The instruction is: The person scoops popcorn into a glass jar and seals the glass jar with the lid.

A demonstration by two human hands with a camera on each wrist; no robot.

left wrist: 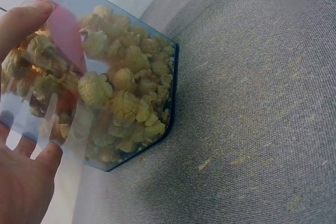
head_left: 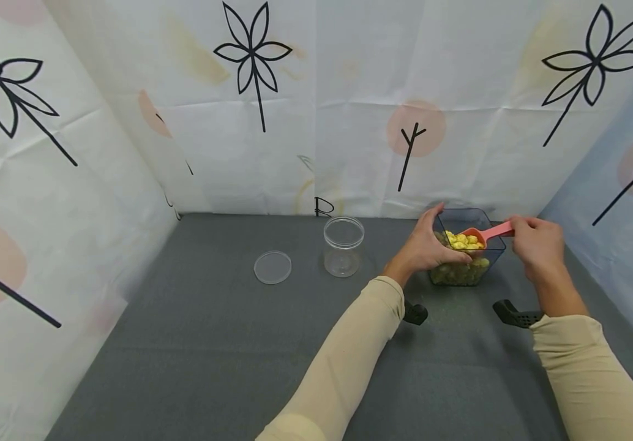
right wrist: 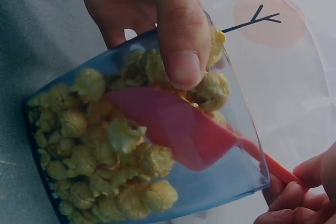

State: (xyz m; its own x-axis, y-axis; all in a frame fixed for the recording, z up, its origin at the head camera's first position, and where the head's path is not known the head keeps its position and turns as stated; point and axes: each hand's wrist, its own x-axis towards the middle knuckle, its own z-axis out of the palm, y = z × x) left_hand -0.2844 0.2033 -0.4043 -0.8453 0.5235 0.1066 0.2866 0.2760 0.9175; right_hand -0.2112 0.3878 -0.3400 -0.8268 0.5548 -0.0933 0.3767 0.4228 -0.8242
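A clear bluish plastic box (head_left: 494, 256) holds yellow popcorn (left wrist: 126, 80) and stands tilted on the grey table. My left hand (head_left: 428, 245) grips its left side, the thumb across the near wall and the fingers spread along the side. Between its thumb and fingers, my right hand (head_left: 539, 244) pinches the handle of a pink scoop (right wrist: 173, 127). The scoop's bowl sits down inside the box among the popcorn, with several pieces heaped on it. Its handle slopes out over the right rim.
Left of the box stands a clear round jar (head_left: 343, 248) without a lid on it. A clear round lid (head_left: 272, 267) lies flat farther left. Patterned cloth walls (head_left: 349, 141) rise behind the table and at both sides. Small crumbs (left wrist: 241, 159) dot the table near the box.
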